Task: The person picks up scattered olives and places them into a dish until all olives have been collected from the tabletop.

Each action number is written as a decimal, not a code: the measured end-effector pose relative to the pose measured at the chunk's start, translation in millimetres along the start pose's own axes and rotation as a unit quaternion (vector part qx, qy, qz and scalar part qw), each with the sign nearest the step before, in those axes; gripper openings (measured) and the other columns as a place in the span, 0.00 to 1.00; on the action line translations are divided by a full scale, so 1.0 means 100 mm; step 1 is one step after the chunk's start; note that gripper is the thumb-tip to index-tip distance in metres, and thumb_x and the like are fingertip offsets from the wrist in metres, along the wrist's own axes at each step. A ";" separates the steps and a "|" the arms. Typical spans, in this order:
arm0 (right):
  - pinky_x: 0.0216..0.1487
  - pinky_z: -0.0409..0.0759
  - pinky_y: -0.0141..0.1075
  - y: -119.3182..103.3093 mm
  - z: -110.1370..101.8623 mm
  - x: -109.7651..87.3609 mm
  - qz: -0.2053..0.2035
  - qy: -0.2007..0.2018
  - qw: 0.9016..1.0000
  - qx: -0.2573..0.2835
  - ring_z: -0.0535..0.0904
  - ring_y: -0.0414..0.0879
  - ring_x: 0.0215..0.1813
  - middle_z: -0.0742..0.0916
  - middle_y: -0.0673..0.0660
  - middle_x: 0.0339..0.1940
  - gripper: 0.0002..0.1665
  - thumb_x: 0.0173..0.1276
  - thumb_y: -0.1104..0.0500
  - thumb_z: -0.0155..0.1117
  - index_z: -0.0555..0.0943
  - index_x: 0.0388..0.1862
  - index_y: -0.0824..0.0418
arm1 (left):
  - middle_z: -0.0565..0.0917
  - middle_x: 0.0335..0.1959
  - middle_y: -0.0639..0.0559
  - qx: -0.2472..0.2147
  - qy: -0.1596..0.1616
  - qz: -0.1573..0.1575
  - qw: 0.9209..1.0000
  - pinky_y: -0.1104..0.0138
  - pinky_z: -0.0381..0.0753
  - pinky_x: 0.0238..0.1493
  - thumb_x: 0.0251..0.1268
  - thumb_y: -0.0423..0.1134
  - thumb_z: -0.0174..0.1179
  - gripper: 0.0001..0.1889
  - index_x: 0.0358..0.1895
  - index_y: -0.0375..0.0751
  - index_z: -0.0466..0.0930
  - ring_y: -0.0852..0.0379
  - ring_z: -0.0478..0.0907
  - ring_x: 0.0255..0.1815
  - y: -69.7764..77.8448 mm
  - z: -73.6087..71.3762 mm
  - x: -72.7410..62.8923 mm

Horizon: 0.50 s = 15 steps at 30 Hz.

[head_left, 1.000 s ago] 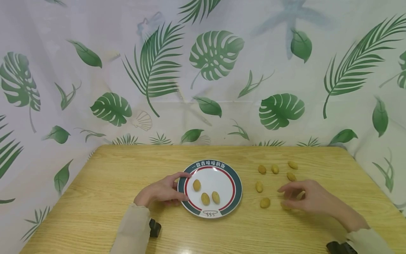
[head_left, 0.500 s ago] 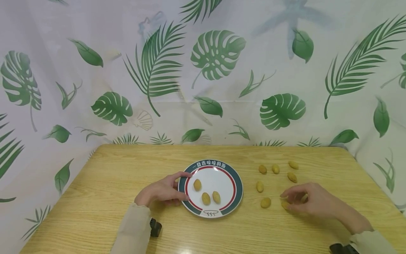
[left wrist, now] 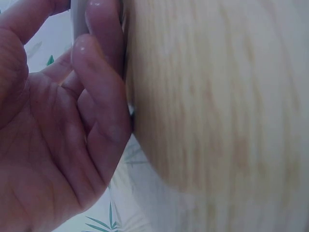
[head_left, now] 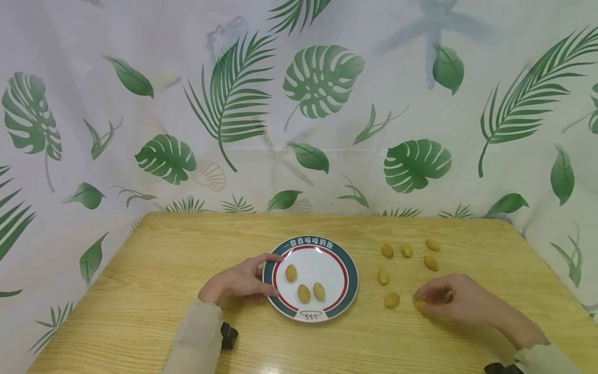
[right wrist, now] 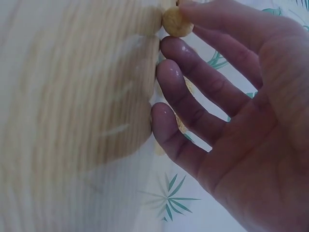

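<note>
My left hand grips the left side of a round white plate with a dark green rim, a red ring and white lettering. Its thumb lies over the rim; the curled fingertips are low by the tabletop in the left wrist view. On the plate lie three yellow-brown oval nut-like pieces. Right of the plate, my right hand is down at the table, thumb and forefinger pinching another oval piece. The other fingertips rest along the table surface in the right wrist view.
Several loose oval pieces are scattered on the wooden table between the plate and my right hand and behind that hand. A leaf-print curtain hangs behind the table's far edge.
My right hand has lowered slightly and its thumb and forefinger have closed on the oval piece beneath them. The left hand and plate have stayed put.
</note>
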State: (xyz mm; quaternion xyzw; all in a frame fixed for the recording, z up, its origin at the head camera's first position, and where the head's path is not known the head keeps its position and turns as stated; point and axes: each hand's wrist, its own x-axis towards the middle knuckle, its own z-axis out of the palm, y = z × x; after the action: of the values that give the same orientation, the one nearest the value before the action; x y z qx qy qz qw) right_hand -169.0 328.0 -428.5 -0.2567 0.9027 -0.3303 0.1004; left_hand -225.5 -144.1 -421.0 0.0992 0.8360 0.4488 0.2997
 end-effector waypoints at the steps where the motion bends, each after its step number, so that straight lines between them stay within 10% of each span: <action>1: 0.36 0.80 0.30 0.00 0.00 0.00 0.002 -0.002 1.000 0.003 0.79 0.27 0.36 0.89 0.40 0.34 0.10 0.67 0.57 0.73 0.89 0.46 0.56 | 0.83 0.40 0.48 0.001 0.001 0.000 1.000 0.68 0.74 0.29 0.62 0.40 0.72 0.38 0.74 0.59 0.66 0.55 0.78 0.29 0.00 0.00 0.00; 15: 0.36 0.80 0.30 -0.01 -0.01 0.00 0.013 0.015 1.000 -0.015 0.80 0.26 0.37 0.91 0.44 0.38 0.08 0.67 0.56 0.73 0.89 0.45 0.54 | 0.82 0.38 0.48 0.007 0.007 -0.003 1.000 0.68 0.74 0.27 0.61 0.39 0.73 0.38 0.73 0.59 0.66 0.55 0.78 0.28 0.01 0.00 0.00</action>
State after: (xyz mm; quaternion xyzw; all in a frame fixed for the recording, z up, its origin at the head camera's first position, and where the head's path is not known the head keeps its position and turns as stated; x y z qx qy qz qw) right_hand -169.0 327.3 -427.3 -0.2413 0.9124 -0.3190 0.0867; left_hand -225.5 -143.6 -420.4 0.0956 0.8417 0.4427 0.2941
